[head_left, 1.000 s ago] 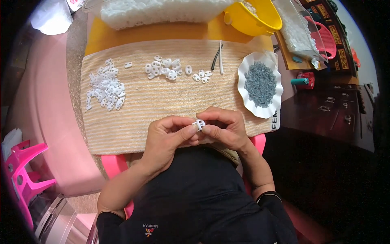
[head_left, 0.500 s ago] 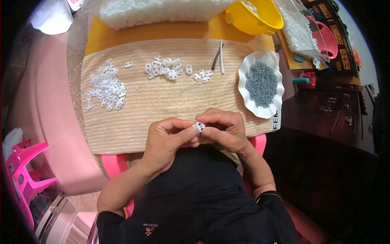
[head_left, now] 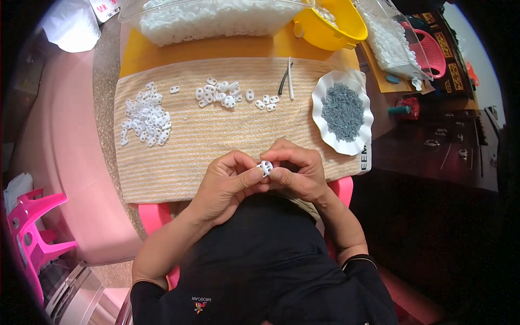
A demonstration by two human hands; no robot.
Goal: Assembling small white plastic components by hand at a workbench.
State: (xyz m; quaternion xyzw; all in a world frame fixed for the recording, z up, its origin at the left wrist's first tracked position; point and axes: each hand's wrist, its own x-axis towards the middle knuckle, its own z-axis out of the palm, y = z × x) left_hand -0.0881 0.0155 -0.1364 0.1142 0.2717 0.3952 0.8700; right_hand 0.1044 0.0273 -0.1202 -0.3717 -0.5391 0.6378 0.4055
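Close to my body, my left hand and my right hand pinch one small white plastic piece with holes between thumbs and fingers. It looks like a cord lock. Beyond my hands, on a striped towel, lies a cluster of rounded white two-hole pieces. A larger pile of flat white two-hole pieces is to the left. Several small white pieces sit right of the cluster, beside a white stick and a black stick.
A scalloped white dish full of grey springs stands at the towel's right. Along the back are a clear bin of white pieces and a yellow basket. Another clear bin is at far right, a pink stool at left.
The whole view has shifted slightly. The white piece between my fingers has turned a little, and both hands keep their pinch on it.
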